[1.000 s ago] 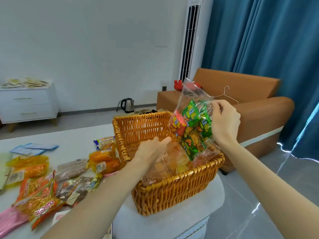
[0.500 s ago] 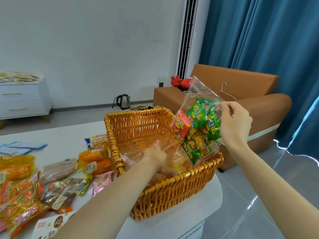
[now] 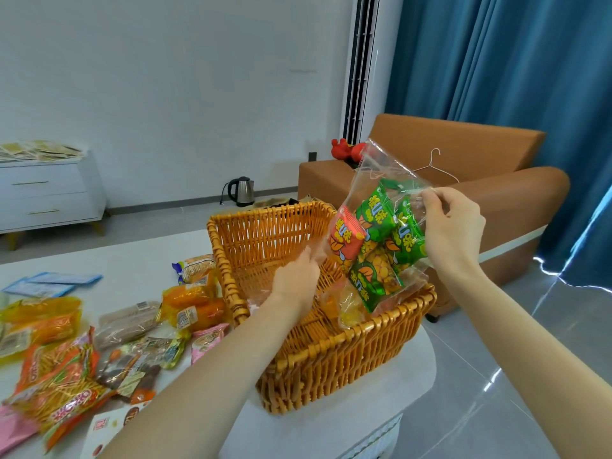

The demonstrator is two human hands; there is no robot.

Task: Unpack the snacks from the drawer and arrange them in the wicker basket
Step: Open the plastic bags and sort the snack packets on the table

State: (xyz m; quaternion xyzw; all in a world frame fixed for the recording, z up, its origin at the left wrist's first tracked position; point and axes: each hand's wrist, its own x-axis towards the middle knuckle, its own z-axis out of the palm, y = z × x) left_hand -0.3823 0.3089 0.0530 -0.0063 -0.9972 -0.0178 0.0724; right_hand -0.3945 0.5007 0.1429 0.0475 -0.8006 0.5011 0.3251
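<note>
Our right hand [image 3: 453, 233] pinches the top edge of a clear bag [image 3: 377, 246] of green and red snack packets, holding it tilted over the right end of the wicker basket [image 3: 331, 352] (its lower end dips inside the rim). Our left hand [image 3: 298, 279] reaches to the bag's lower edge, but its fingers are blurred and we cannot tell whether they grip it. Loose snack packets [image 3: 59, 385] lie on the tabletop [image 3: 132, 270] to the left.

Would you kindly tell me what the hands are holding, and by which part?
The right hand pinches the clear snack bag by its upper right edge; the left hand appears to pinch its lower left edge.
</note>
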